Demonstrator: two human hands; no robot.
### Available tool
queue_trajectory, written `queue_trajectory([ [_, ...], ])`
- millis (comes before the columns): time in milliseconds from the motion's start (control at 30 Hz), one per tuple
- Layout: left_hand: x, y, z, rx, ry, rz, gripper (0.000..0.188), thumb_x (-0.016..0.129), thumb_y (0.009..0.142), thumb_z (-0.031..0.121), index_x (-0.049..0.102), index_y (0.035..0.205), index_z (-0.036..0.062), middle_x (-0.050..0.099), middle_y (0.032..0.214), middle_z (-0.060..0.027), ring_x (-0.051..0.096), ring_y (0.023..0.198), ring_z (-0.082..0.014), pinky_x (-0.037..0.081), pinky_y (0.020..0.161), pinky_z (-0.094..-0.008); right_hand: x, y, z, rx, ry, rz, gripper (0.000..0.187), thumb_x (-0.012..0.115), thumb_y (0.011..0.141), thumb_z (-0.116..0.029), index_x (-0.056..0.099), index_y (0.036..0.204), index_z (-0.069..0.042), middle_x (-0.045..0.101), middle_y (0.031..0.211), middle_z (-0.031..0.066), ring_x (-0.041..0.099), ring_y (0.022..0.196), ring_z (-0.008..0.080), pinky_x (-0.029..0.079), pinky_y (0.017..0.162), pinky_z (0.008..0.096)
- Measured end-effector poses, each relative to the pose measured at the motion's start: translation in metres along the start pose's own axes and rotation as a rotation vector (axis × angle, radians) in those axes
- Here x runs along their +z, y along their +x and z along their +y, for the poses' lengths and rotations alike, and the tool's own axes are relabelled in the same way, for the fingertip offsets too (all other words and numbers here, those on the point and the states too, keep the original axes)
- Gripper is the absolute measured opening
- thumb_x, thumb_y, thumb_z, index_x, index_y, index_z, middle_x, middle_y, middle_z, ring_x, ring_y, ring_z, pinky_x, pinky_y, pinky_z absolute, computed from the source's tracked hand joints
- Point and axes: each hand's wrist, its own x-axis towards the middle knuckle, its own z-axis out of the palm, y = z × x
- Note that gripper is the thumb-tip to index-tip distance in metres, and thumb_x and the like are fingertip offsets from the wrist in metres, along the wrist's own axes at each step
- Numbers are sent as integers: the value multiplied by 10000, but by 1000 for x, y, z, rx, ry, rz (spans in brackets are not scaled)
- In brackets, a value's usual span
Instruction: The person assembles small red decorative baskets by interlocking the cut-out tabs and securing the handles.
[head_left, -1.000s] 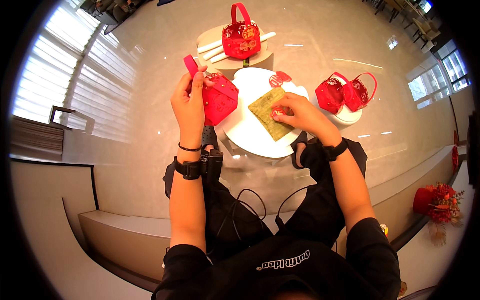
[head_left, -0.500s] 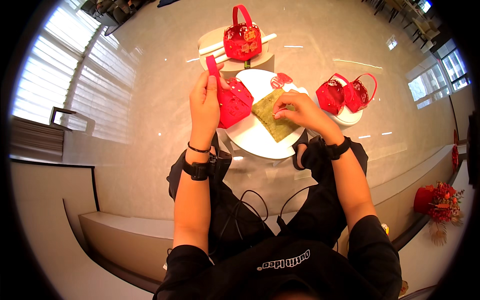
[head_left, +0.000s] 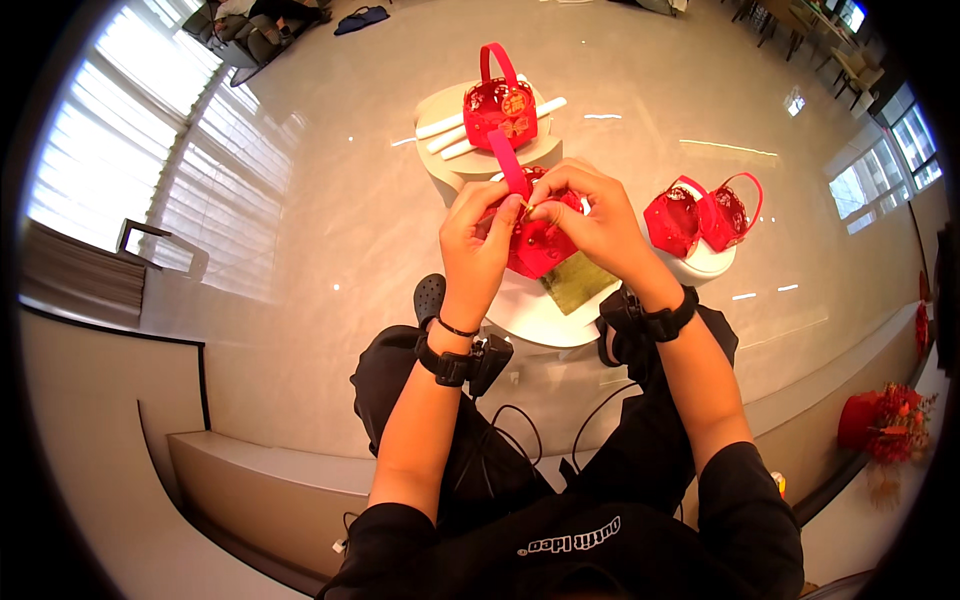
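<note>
Both hands meet over a small red paper basket [head_left: 537,250] held above a round white table [head_left: 540,310]. My left hand [head_left: 478,245] grips its left side, and a red strip handle [head_left: 508,162] sticks up from between the fingers. My right hand [head_left: 590,220] pinches the basket's top edge from the right. A green-gold flat packet [head_left: 578,283] lies on the table just below the basket.
A finished red basket with a handle [head_left: 500,105] stands on a farther round table beside white strips [head_left: 450,130]. Two more red baskets [head_left: 700,212] sit on a white surface to the right. Red flowers [head_left: 895,420] lie at the far right; a low bench runs beneath me.
My right hand left the green-gold packet on the table and came up to the basket. My left hand carried the basket right and toward the middle, so both hands now hold it.
</note>
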Motion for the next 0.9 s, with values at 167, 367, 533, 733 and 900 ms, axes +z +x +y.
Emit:
queue_trajectory([
  [167,4,-3,-5,-47,-14,-23,132,618,924,-10,645,1046,-53,609,958,-59,606,855,-113,494,720,-234,-3,-4,18,196,197,49,104,708,822,-34,669,912,1,652,897,55,613,904,146,492,855,295],
  [367,7,-5,-11,-81,-4,-11,162,638,911,3,646,1061,-54,628,951,-73,614,859,-123,493,762,-250,-1,-8,27,288,377,17,130,699,877,-68,656,964,19,664,947,40,626,868,106,515,809,264],
  [533,7,-6,-10,-93,-25,-7,176,645,903,3,650,1071,-50,636,955,-78,623,867,-128,498,762,-248,2,-8,32,272,359,27,149,699,886,-80,652,991,14,667,938,37,628,852,102,518,799,259],
  [733,4,-7,-12,-83,6,13,185,659,893,5,651,1070,-48,642,952,-82,632,864,-132,506,748,-250,5,-8,31,263,306,12,153,692,892,-80,645,1004,13,663,932,34,625,836,94,518,779,248],
  [900,1,-9,-15,-96,54,-32,220,632,929,11,638,1141,-48,621,1006,-53,621,943,-123,523,784,-242,4,-8,28,194,233,21,137,698,873,-79,654,971,6,662,910,37,623,858,109,513,796,261],
])
